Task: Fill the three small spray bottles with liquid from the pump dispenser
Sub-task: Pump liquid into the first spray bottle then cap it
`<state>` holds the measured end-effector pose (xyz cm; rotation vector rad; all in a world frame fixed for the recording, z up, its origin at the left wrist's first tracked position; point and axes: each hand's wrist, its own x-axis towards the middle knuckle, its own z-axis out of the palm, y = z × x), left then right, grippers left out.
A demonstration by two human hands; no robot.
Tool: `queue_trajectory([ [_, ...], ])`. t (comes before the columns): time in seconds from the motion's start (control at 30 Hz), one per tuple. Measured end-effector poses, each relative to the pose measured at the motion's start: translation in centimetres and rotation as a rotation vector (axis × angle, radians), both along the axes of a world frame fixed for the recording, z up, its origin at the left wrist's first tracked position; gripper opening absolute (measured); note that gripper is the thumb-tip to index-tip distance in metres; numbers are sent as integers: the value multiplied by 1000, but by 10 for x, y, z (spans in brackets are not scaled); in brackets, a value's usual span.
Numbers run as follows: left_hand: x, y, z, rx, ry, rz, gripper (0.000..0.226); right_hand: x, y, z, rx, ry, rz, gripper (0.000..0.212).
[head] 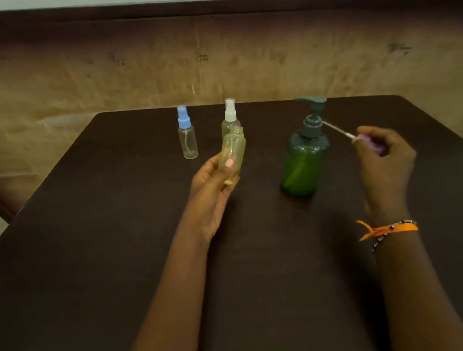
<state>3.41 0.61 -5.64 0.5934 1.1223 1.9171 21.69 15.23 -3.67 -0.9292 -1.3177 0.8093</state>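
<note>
My left hand [211, 190] grips an uncapped small bottle [234, 151], tilted, tinted yellow with liquid inside. My right hand [383, 155] holds its purple spray cap [371, 144], whose white dip tube [337, 129] points toward the neck of the green pump dispenser [304, 158]. The dispenser stands on the dark table [115, 252] between my hands, its pump head raised. Behind stand two capped small bottles: one with a blue cap [187, 134], which looks clear, and one with a white cap [230, 117], partly hidden by the bottle I hold.
A brown wooden panel [207, 58] rises behind the table's far edge. The table's left and right edges slope away toward a pale floor. An orange band and a beaded bracelet [389, 231] circle my right wrist.
</note>
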Motion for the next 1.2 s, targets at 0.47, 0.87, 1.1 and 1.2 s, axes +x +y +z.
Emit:
queue_trajectory([
  [0.47,19,15,-6,-12,54,90,30,-11,5,-37,-172,-587,60,14],
  [0.87,24,26,-6,-67,111,43,31,-8,8,-34,-247,-647,100,12],
  [1.1,26,23,-4,-60,101,30,36,-5,6,-34,-307,-621,153,14],
  [1.2,26,20,-5,-60,120,24,35,-4,2,-29,-292,-577,133,11],
])
